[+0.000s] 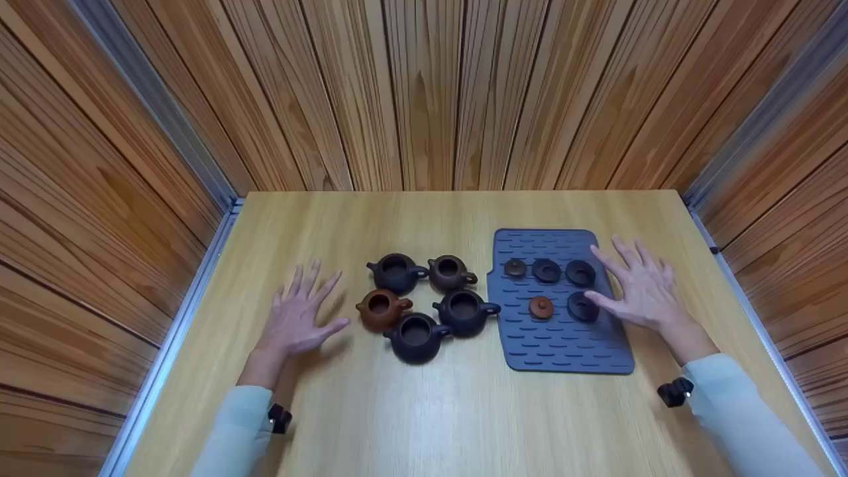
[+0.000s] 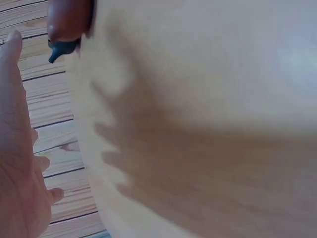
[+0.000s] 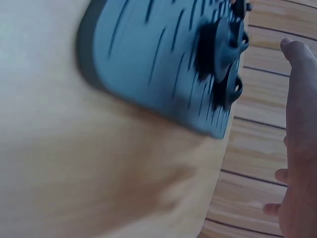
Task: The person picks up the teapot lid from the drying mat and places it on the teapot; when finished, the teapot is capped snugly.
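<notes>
Wooden table (image 1: 371, 411): left hand (image 1: 298, 322), right hand (image 1: 644, 293), fingers spread apart
Only head view shows all five teapots (image 1: 416, 338); one mat (image 1: 556, 350), five lids (image 1: 541, 307)

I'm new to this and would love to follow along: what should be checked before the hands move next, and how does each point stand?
1. Left hand empty: ok, fingers spread.
2. Right hand empty: ok.
3. Five teapots uncovered: ok.
4. Five lids on the mat: ok.
5. Roomy gaps between teapots: not ok, they're crowded.
6. Which dark lid fits which teapot: cannot tell.
</notes>
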Demonstrator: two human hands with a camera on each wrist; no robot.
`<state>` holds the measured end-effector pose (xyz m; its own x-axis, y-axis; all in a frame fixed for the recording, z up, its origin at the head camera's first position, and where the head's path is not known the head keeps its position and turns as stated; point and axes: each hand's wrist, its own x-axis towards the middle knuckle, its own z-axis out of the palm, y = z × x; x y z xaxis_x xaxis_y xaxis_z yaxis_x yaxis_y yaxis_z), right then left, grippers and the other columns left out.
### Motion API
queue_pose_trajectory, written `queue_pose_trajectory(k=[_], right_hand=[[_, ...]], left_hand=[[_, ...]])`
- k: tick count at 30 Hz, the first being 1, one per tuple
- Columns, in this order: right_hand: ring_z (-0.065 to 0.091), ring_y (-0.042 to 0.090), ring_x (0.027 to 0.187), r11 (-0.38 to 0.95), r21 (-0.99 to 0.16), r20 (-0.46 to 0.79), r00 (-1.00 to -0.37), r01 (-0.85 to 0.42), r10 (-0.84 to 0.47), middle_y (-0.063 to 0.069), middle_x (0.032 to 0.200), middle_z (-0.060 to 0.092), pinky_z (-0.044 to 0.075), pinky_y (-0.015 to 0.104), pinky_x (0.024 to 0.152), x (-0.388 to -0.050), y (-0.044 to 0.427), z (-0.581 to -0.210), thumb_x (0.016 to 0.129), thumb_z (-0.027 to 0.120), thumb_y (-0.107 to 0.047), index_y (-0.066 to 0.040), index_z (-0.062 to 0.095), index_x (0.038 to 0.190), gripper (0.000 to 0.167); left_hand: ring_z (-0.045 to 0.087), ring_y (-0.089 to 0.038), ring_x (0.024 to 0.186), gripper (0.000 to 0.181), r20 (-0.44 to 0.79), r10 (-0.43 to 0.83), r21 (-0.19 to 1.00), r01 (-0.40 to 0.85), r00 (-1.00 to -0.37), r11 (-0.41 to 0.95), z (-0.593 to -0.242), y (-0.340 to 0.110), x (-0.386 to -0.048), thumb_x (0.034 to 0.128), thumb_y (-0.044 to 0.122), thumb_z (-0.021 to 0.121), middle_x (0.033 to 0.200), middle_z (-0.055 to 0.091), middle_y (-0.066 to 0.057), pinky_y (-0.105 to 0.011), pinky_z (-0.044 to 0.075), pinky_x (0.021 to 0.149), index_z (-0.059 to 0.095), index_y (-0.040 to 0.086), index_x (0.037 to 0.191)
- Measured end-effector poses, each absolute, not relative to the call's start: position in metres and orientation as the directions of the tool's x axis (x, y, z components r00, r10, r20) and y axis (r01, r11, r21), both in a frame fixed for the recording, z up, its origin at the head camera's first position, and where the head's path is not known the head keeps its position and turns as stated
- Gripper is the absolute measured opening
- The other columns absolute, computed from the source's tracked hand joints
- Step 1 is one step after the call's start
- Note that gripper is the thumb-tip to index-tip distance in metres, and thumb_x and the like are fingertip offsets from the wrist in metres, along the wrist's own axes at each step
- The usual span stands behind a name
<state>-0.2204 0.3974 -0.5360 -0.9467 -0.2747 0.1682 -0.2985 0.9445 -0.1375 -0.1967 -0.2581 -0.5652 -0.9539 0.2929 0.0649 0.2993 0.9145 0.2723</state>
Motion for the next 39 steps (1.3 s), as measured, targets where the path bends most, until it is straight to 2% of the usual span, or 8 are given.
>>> queue_pose_trajectory(k=[6,13,16,19,21,26,33,39], right_hand=[[0.036,0.060,0.160,0.909,-0.282,0.192,-0.946,-0.307,-0.260,0.028,0.178,0.039,0.035,0.091,0.116,-0.218,0.380,-0.531,0.099,0.080,-0.050,-0.026,0.044,0.173,0.086],[0.051,0.056,0.148,0.797,-0.505,0.229,-0.942,-0.331,-0.247,0.031,0.168,0.049,0.047,0.081,0.115,-0.215,0.363,-0.530,0.102,0.085,-0.022,-0.014,0.053,0.167,0.072],[0.061,0.050,0.133,0.760,-0.561,0.227,-0.944,-0.329,-0.240,0.027,0.161,0.054,0.059,0.054,0.107,-0.214,0.358,-0.530,0.102,0.084,-0.015,-0.014,0.057,0.164,0.068],[0.065,0.044,0.126,0.723,-0.616,0.196,-0.950,-0.313,-0.245,0.024,0.157,0.057,0.055,0.021,0.095,-0.213,0.353,-0.531,0.103,0.083,-0.011,-0.012,0.059,0.162,0.064],[0.068,0.044,0.126,0.703,-0.646,0.167,-0.954,-0.298,-0.251,0.023,0.155,0.057,0.051,0.009,0.092,-0.211,0.348,-0.533,0.104,0.081,-0.010,-0.011,0.061,0.161,0.061],[0.070,0.035,0.104,0.672,-0.693,0.111,-0.960,-0.259,-0.256,0.022,0.152,0.056,0.055,0.011,0.082,-0.207,0.337,-0.536,0.105,0.080,-0.008,-0.010,0.063,0.159,0.057],[0.066,0.046,0.133,0.632,-0.732,0.116,-0.961,-0.254,-0.252,0.022,0.148,0.060,0.055,0.008,0.089,-0.204,0.325,-0.544,0.102,0.082,-0.004,-0.006,0.068,0.153,0.053],[0.073,0.044,0.122,0.653,-0.718,0.090,-0.962,-0.242,-0.258,0.024,0.142,0.064,0.055,0.012,0.087,-0.201,0.318,-0.551,0.101,0.083,-0.003,-0.006,0.072,0.148,0.049]], left_hand=[[0.022,-0.054,0.173,0.098,0.052,0.291,0.472,0.280,-0.955,0.836,-0.569,-0.244,-0.201,0.0977,0.059,0.076,0.189,0.021,-0.019,-0.088,0.028,0.127,0.032,0.027,0.179],[0.027,-0.048,0.173,0.100,0.061,0.297,0.703,0.252,-0.953,0.665,-0.570,-0.234,-0.208,0.0955,0.042,0.090,0.188,0.028,-0.017,-0.078,0.028,0.134,0.036,0.023,0.178],[0.032,-0.046,0.172,0.099,0.084,0.303,0.762,0.257,-0.949,0.594,-0.572,-0.231,-0.210,0.0937,0.034,0.093,0.186,0.033,-0.014,-0.074,0.031,0.135,0.039,0.022,0.176],[0.040,-0.047,0.167,0.097,0.100,0.305,0.805,0.257,-0.947,0.534,-0.576,-0.229,-0.210,0.0919,0.028,0.095,0.183,0.038,-0.014,-0.070,0.043,0.129,0.044,0.019,0.173],[0.043,-0.047,0.165,0.094,0.101,0.304,0.825,0.251,-0.947,0.506,-0.578,-0.228,-0.210,0.0913,0.026,0.096,0.182,0.040,-0.014,-0.068,0.050,0.123,0.047,0.016,0.171],[0.044,-0.045,0.165,0.091,0.092,0.298,0.839,0.235,-0.950,0.490,-0.583,-0.225,-0.211,0.0905,0.026,0.097,0.181,0.042,-0.014,-0.065,0.053,0.121,0.051,0.011,0.168],[0.041,-0.047,0.166,0.088,0.095,0.318,0.834,0.250,-0.943,0.493,-0.588,-0.218,-0.213,0.0904,0.025,0.097,0.177,0.046,-0.020,-0.072,0.030,0.135,0.054,0.007,0.165],[0.043,-0.045,0.166,0.088,0.089,0.327,0.856,0.240,-0.941,0.458,-0.593,-0.212,-0.214,0.0897,0.020,0.098,0.175,0.049,-0.019,-0.069,0.031,0.136,0.054,0.007,0.165]])
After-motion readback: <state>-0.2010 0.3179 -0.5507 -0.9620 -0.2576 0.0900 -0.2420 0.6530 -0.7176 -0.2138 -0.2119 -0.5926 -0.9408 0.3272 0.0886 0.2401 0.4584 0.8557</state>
